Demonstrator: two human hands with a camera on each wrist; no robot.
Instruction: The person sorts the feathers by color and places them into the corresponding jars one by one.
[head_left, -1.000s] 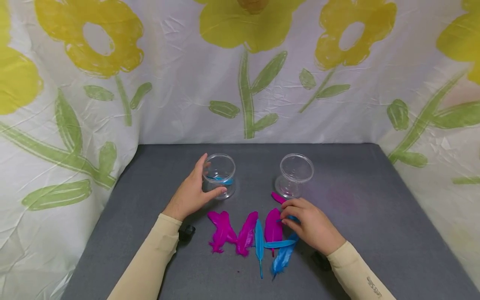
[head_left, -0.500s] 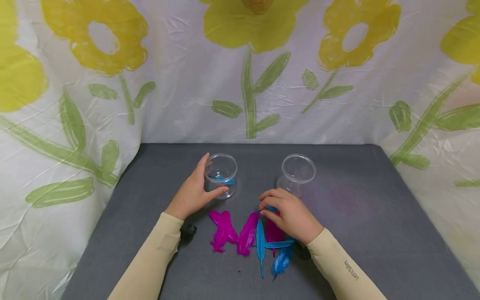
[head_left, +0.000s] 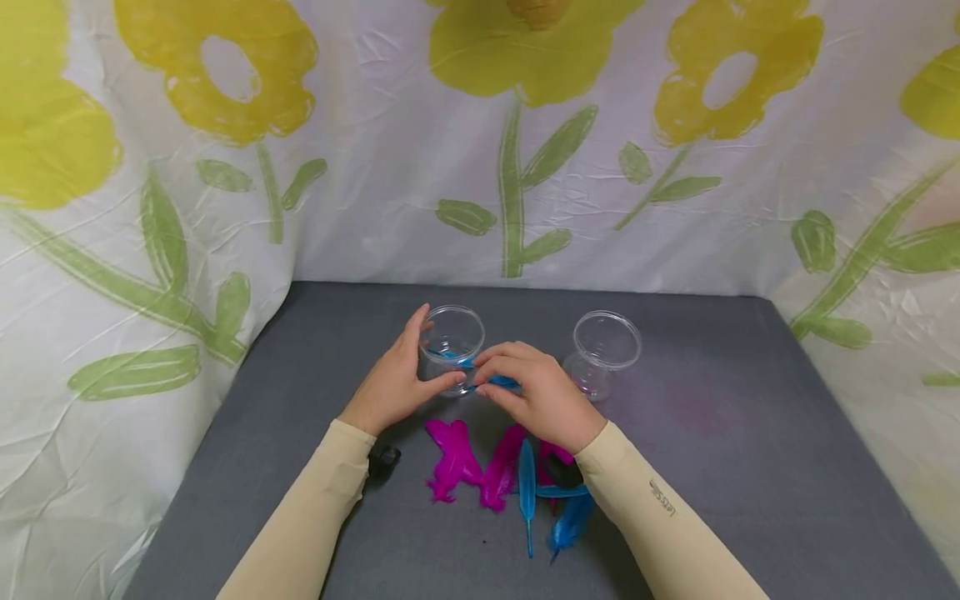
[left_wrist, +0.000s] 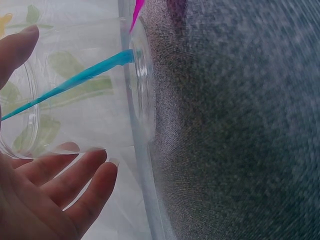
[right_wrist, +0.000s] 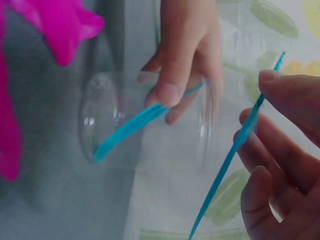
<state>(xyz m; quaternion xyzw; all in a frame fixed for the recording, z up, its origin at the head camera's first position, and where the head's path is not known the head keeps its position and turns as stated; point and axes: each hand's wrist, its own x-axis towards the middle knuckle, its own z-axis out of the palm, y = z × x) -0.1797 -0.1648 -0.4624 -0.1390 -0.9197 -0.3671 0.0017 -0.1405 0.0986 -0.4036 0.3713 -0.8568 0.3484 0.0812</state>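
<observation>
My left hand [head_left: 397, 375] holds a clear plastic cup [head_left: 453, 329] upright on the table, thumb on its near side and fingers around the left. Inside the cup leans a blue feather [left_wrist: 82, 77], also seen through the wall in the right wrist view. My right hand [head_left: 536, 387] is just right of that cup and pinches another blue feather [right_wrist: 227, 162] between thumb and fingers, outside the cup. Nearer me lie several pink feathers [head_left: 453, 462] and several blue feathers [head_left: 527, 483], some partly hidden by the right wrist.
A second clear cup [head_left: 607, 342] stands at the right, with a bit of pink showing near its base. The grey tabletop [head_left: 712, 500] meets a white flower-painted cloth [head_left: 360, 192] at the back. A black wrist camera [head_left: 385, 462] sits under the left wrist.
My right hand has carried the blue feather leftward, from in front of the right-hand cup to beside the left-hand cup. The left hand stays at its cup. The head view has shifted slightly.
</observation>
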